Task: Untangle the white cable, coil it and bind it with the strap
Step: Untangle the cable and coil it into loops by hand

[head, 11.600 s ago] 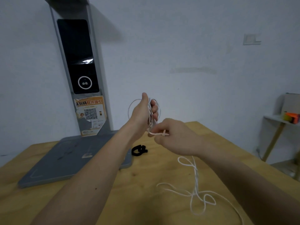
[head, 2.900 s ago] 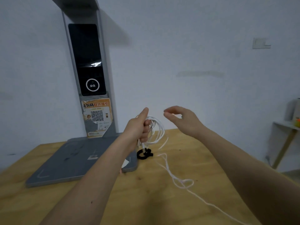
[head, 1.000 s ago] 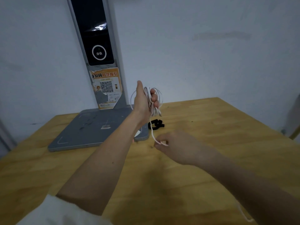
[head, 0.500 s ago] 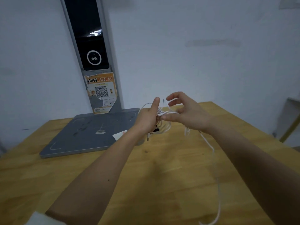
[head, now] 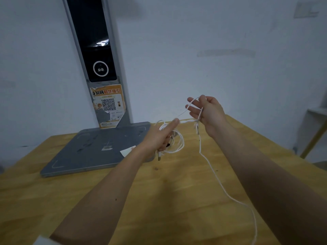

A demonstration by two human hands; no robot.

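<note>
The thin, limp cable (head: pixel 178 144) looks light and snag-prone: the left hand (head: pixel 161 137) grips its coil above the worktop (head: pixel 177 200), the right hand (head: pixel 208 112), fingers (head: pixel 192 100) spread, lifts the slack, best pinched near the coil.

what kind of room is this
Probably a plain indoor workroom or back room, though I can't say for sure. A bare white wall, a wooden table, and on it a grey scanner stand with a QR sticker, like a parcel pickup device.

orange sticker (head: pixel 108 105): "取件指引", qr code.
</note>
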